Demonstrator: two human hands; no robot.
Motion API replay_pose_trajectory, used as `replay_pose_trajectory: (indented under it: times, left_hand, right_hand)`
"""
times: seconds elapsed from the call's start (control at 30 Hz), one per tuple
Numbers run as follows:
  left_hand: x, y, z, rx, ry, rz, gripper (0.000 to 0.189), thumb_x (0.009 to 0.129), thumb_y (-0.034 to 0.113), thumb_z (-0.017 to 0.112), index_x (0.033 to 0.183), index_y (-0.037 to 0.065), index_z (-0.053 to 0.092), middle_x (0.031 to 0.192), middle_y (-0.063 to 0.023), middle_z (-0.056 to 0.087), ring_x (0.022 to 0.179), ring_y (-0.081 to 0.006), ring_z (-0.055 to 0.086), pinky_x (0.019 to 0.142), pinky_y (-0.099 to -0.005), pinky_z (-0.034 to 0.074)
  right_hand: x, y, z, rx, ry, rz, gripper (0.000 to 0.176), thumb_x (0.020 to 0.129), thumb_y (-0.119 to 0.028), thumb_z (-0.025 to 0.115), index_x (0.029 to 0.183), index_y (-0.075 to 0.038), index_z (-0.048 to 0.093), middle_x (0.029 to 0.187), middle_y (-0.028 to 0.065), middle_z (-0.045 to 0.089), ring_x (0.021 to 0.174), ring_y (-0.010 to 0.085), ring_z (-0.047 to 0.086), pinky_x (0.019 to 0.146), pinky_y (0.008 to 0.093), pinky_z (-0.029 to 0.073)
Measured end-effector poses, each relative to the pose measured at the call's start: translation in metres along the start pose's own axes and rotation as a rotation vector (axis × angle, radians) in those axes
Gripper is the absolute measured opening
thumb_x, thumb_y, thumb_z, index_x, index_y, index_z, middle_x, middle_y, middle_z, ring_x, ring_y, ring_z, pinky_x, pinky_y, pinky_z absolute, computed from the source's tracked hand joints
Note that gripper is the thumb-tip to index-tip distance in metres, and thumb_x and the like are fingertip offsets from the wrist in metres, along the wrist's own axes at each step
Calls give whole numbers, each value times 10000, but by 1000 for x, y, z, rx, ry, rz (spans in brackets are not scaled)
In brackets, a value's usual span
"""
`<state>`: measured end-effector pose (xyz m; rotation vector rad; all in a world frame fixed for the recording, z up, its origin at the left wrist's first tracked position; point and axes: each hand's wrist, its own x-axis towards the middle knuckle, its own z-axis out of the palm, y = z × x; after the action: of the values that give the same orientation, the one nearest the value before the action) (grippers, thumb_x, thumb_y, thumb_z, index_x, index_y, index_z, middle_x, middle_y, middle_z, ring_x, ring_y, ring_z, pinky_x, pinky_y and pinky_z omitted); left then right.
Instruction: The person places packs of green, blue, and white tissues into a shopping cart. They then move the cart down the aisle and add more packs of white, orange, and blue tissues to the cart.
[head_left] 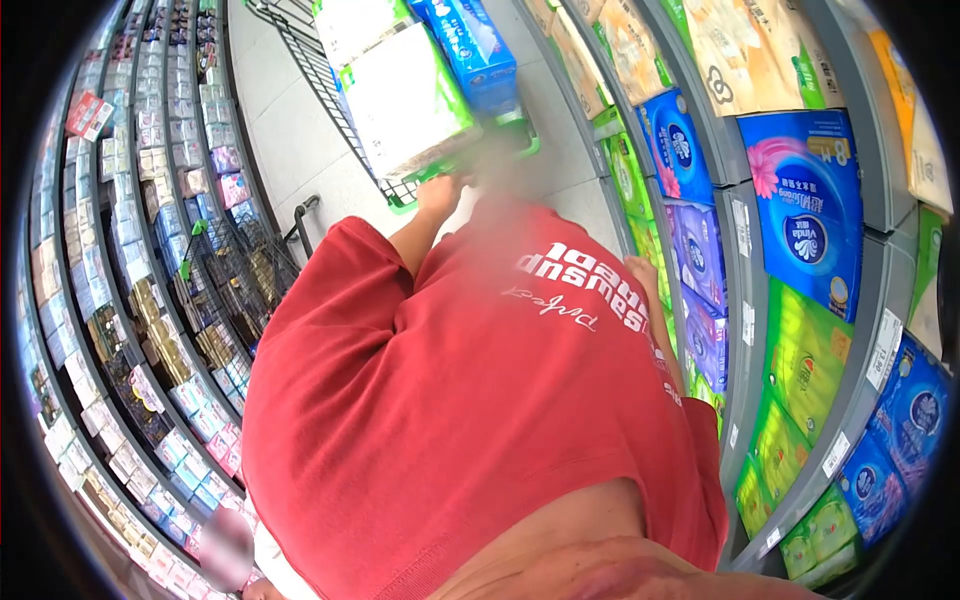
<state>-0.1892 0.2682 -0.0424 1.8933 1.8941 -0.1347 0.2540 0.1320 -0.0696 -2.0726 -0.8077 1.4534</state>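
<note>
Ahead of me, at the top of the view, a shopping cart (335, 130) with a green rim holds a large white-and-green pack (405, 105) and a blue pack (470, 55). My left hand (440, 193) is closed around the cart's green handle (402, 204), near its left end. Part of the handle is hidden by a blurred patch. My right hand (640, 268) is beside my red shirt, close to the right-hand shelves and apart from the handle. Its fingers are too small and partly hidden to make out.
Tall shelves (735, 290) on the right carry blue packs (800, 210) and green packs (805, 365) of tissue. Shelves of small packs (130, 230) line the left side. Another cart (235, 270) stands there. A blurred person (228, 548) is at the lower left. Grey floor tiles (280, 120) lie between.
</note>
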Motion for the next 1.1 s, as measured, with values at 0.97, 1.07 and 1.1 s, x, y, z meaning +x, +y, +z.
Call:
replay_pose_trajectory:
  times: [0.97,1.07,1.1]
  left_hand:
    - [92,-48,-63,-194,68,-438,681,699,309,666,1314,98,463,1263,-203,513,1170,-342,498,971,-412,419]
    - [108,-66,-99,-236,280,-383,690,691,322,664,1286,26,479,1204,-235,557,1112,-349,546,948,-374,435]
    - [128,-86,-106,-302,269,-353,676,693,324,659,1277,28,492,1197,-239,560,1107,-343,552,944,-368,436]
  right_hand:
    - [-2,82,-22,-438,-106,-552,213,817,-188,579,752,4,644,613,117,595,564,200,573,549,346,445]
    - [14,96,-28,-752,-262,-468,178,823,-171,576,787,-9,639,624,72,587,544,213,583,483,320,446]
    - [12,90,-33,-421,-215,-86,171,816,-189,588,787,-28,638,626,60,584,533,188,577,454,303,430]
